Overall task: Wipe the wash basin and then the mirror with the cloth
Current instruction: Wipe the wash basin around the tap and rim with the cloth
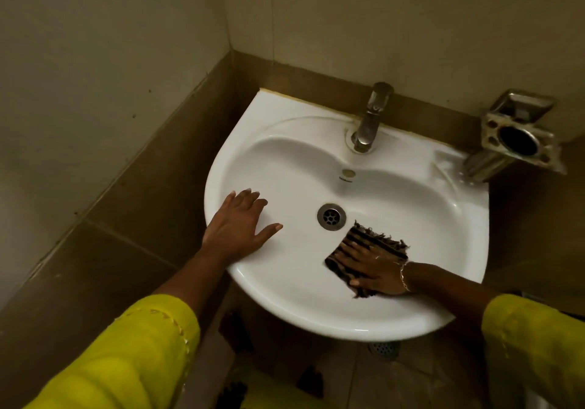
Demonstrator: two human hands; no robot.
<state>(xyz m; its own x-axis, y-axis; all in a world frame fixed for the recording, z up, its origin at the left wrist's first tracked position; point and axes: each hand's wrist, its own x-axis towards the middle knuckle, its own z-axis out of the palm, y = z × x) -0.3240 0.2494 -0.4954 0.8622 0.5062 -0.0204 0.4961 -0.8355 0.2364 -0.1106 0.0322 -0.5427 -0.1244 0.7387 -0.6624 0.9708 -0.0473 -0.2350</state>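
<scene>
A white wash basin (408,206) hangs in a tiled corner, with a round metal drain (331,216) at its bottom. A dark striped cloth (373,240) with frayed edges lies inside the bowl, just right of the drain. My right hand (372,269) presses flat on the cloth, fingers spread toward the left. My left hand (240,223) rests flat on the basin's left rim, fingers apart and holding nothing. No mirror is in view.
A metal tap (370,120) stands at the back of the basin. A metal soap and brush holder (519,136) juts from the wall at the right. Tiled walls close in at the left and back. A floor drain (384,349) shows below the basin.
</scene>
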